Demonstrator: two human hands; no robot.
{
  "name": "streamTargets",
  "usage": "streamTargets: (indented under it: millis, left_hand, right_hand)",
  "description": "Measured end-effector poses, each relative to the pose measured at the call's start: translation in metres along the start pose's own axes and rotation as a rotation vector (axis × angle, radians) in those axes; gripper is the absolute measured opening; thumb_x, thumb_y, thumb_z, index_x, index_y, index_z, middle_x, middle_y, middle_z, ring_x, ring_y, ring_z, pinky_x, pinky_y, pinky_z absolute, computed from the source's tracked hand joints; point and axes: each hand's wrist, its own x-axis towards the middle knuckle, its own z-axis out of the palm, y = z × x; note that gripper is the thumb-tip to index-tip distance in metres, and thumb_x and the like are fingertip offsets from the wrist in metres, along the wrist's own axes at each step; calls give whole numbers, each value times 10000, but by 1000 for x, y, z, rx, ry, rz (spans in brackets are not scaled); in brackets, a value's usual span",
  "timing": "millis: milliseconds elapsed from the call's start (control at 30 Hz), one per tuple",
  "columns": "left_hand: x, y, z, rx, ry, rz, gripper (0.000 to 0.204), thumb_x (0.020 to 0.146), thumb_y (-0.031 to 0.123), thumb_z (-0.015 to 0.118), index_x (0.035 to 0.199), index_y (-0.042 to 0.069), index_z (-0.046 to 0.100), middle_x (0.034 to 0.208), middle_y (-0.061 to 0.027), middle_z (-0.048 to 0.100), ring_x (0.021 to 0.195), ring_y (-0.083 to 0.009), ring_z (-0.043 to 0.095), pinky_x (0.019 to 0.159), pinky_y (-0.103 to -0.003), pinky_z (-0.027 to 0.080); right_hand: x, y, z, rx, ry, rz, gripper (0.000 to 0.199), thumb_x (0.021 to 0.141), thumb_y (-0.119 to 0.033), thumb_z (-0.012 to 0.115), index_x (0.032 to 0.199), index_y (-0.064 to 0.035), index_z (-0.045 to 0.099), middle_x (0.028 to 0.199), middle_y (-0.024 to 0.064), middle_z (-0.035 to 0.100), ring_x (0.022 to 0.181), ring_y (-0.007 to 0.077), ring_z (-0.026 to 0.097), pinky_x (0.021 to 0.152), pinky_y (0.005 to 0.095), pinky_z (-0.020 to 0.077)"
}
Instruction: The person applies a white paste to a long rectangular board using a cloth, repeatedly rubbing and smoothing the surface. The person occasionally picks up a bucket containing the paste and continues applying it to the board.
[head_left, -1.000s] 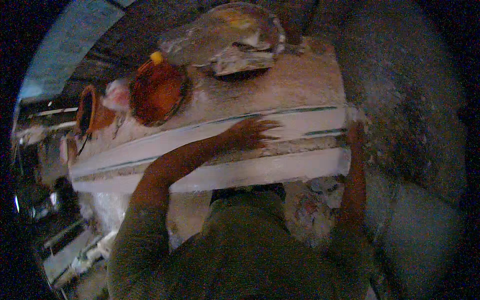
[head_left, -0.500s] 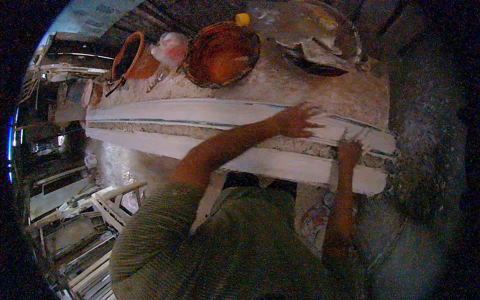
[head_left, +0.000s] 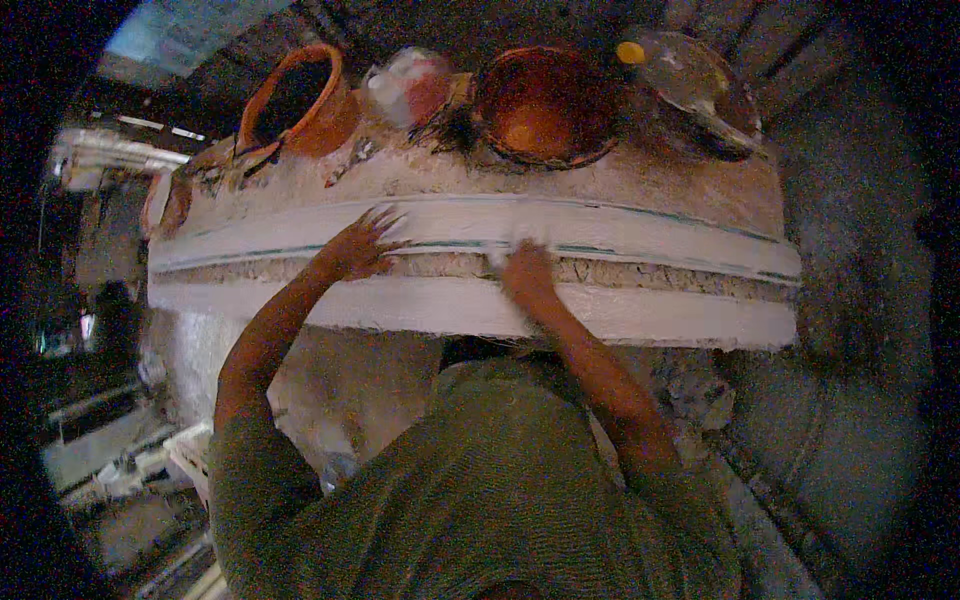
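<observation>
As the far white strip (head_left: 640, 230) runs crosswise, the left hand (head_left: 358, 248) splays over it; the right hand (head_left: 528, 274) blurs, its grip unclear.

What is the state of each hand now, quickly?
Left hand: open, over the far white strip.
Right hand: blurred; cannot tell whether open or closed.

My left hand (head_left: 362, 247) splayed, my right hand (head_left: 529, 270) blurred, its grip unclear, both my forearms (head_left: 277, 333) angled inward
</observation>
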Motion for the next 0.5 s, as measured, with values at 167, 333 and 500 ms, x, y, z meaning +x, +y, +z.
streamTargets:
  millis: [167,333,500]
  left_hand:
    - [-21,-27,-1,38,-181,31,573,1025,509,458,1554,289,470,1702,-126,228,1565,-372,187,1282,-567,109]
    - [24,-11,-17,-25,-45,196,541,1038,484,466,1546,296,475,1696,-99,251,1565,-330,203,1275,-570,137]
    - [135,34,-29,20,131,421,530,1040,505,462,1534,314,485,1696,-67,257,1552,-303,247,1259,-580,192]
  right_hand:
    - [9,-79,-8,144,328,-288,885,1028,-587,437,1608,35,192,1588,306,362,1500,451,310,1269,534,140]
    - [-23,-59,-28,454,286,29,861,1020,-527,483,1577,84,244,1597,323,337,1492,463,321,1260,529,186]
    - [-63,33,-33,302,-11,285,642,1004,-485,528,1461,-35,492,1370,379,530,1269,521,528,1105,586,408]
